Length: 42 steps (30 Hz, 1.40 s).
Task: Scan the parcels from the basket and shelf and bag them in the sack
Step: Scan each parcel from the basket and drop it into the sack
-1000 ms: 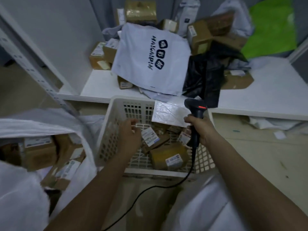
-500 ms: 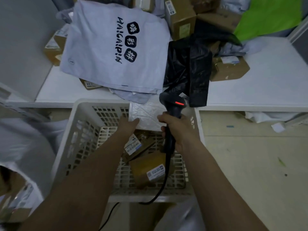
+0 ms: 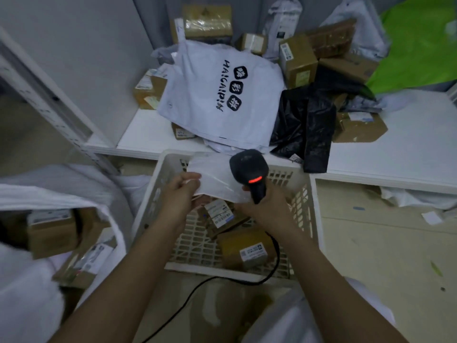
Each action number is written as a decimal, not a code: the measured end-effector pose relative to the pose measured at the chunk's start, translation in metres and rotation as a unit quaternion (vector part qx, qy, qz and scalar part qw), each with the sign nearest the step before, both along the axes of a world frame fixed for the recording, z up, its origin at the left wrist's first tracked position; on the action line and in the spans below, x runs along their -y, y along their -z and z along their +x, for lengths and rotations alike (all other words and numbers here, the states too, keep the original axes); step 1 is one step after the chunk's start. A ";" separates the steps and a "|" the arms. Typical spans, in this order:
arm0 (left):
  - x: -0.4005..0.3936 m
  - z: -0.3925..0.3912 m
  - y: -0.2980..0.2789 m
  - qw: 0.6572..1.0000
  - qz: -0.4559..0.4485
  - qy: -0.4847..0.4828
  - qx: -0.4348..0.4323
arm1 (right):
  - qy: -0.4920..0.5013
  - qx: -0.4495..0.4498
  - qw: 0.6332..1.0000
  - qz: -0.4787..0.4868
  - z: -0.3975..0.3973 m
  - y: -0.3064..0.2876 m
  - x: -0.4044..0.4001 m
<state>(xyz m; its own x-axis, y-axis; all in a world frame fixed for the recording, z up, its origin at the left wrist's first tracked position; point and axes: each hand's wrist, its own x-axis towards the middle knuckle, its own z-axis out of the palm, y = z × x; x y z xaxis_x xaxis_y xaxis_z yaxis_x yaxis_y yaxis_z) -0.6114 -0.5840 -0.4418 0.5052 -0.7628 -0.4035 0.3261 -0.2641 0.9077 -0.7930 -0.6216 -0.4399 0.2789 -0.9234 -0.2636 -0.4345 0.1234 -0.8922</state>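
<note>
Flat white padded mailer is pinched at its left edge by left hand; long axis runs left-right. Black handheld scanner, gripped by right hand, is touching mailer's right end.

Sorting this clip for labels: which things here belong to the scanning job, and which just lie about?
Job: white mailer in left hand; scanner in right hand; basket; sack; shelf.
Lying about: paper scrap on the floor; green sheet.
</note>
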 end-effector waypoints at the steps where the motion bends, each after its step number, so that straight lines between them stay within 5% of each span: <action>1: -0.011 0.002 -0.008 1.000 0.001 -0.012 -0.007 | -0.015 -0.025 0.999 -0.030 0.003 0.000 -0.010; 6: -0.065 0.019 -0.045 1.000 0.028 -0.004 0.002 | 0.013 0.002 0.996 -0.087 0.016 -0.021 -0.054; 11: -0.132 0.052 -0.063 0.943 0.100 0.068 0.310 | 0.013 0.092 0.996 -0.014 0.032 -0.055 -0.091; 17: -0.213 0.090 -0.070 0.939 0.000 0.207 0.273 | -0.048 0.123 0.991 0.007 0.043 -0.089 -0.124; 22: -0.238 0.099 -0.072 0.946 -0.048 0.075 0.311 | -0.096 0.131 0.987 -0.004 0.055 -0.113 -0.139; 26: -0.242 0.101 -0.099 0.920 -0.055 -0.045 0.385 | -0.061 0.096 0.992 -0.058 0.068 -0.123 -0.149; 28: -0.245 0.105 -0.108 0.887 -0.044 -0.030 0.459 | -0.039 0.095 0.991 -0.086 0.073 -0.124 -0.154; 31: -0.244 0.109 -0.114 0.780 -0.036 0.044 0.623 | -0.049 0.123 0.986 -0.104 0.083 -0.128 -0.166; 36: -0.243 0.105 -0.123 0.679 -0.073 0.134 0.718 | -0.114 0.132 0.978 -0.112 0.106 -0.134 -0.185; 39: -0.250 0.106 -0.119 0.711 -0.061 0.062 0.697 | -0.116 0.118 0.979 -0.121 0.115 -0.133 -0.190; 42: -0.266 0.113 -0.105 0.755 -0.023 -0.118 0.644 | -0.089 0.154 0.980 -0.087 0.116 -0.132 -0.190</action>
